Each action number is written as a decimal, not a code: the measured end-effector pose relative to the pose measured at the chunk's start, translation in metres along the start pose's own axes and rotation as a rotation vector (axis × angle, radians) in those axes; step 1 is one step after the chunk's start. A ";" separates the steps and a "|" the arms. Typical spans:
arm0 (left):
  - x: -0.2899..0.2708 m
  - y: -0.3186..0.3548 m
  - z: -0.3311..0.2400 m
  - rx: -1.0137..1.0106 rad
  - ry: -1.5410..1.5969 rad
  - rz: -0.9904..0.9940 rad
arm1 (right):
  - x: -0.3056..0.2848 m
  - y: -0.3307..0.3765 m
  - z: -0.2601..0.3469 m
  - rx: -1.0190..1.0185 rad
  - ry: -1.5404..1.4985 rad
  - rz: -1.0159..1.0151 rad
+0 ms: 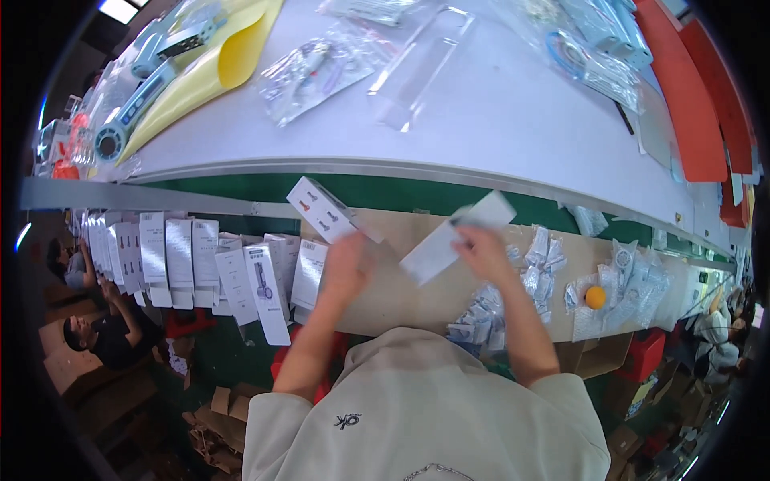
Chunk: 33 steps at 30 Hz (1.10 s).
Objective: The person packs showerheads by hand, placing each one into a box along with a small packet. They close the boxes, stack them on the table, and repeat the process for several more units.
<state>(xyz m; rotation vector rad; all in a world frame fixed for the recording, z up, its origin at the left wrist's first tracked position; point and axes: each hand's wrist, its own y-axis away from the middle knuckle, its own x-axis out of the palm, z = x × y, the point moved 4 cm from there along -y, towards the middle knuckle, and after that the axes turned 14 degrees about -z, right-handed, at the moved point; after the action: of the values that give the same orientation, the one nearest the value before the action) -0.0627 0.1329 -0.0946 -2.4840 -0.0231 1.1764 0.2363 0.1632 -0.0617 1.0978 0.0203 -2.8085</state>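
Both hands worked at white boxes over the brown tabletop [385,303], one box each.
Left hand [348,268] was at the near end of the printed box [319,210], angled away to the left; blur there, couldn't tell if its fingers gripped or only touched. Right hand [483,253] had its fingers closed on the near long edge of the plain white box [437,251], slanted and smeared by motion; edge hold probably left the broad face uncovered. Row of white boxes [180,252] sat tight at left, likely so neighbours propped each other. Small wrapped packets [480,314] lay by the right forearm, bubble-wrapped bundles [635,287] beyond, presumably sorted by kind within reach.
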 end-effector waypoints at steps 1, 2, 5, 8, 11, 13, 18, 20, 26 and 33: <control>-0.012 -0.021 0.023 -0.032 -0.163 -0.023 | -0.022 -0.021 0.006 -0.051 0.184 -0.029; -0.033 -0.051 0.027 -0.055 -0.319 -0.043 | -0.044 -0.040 0.005 -0.089 0.373 -0.062; -0.045 -0.073 0.078 0.312 -0.699 0.078 | -0.059 -0.094 -0.018 -0.433 0.515 -0.488; -0.038 -0.085 0.093 0.390 -0.630 0.345 | -0.073 -0.110 -0.032 -0.331 0.345 -0.583; -0.038 -0.104 0.085 0.193 -0.449 0.646 | -0.087 -0.100 -0.070 -0.229 0.042 -0.702; -0.038 -0.117 0.043 0.263 -0.344 0.593 | -0.089 -0.090 -0.128 -0.238 -0.005 -0.771; -0.002 -0.089 -0.031 0.231 0.075 0.519 | -0.136 -0.032 -0.242 -0.107 0.343 -0.639; 0.034 -0.066 -0.023 0.009 0.096 0.680 | -0.135 -0.018 -0.264 -0.057 0.496 -0.586; 0.055 0.007 0.015 -0.130 -0.090 0.509 | -0.091 0.022 -0.149 0.287 0.617 -0.170; 0.056 0.031 -0.027 -0.005 -0.429 0.223 | 0.030 0.074 -0.045 0.214 0.522 -0.063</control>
<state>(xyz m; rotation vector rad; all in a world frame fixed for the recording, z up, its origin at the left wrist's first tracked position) -0.0107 0.1049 -0.1315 -2.2336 0.1372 1.7844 0.2535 0.0890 -0.1124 1.8787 -0.2029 -2.5317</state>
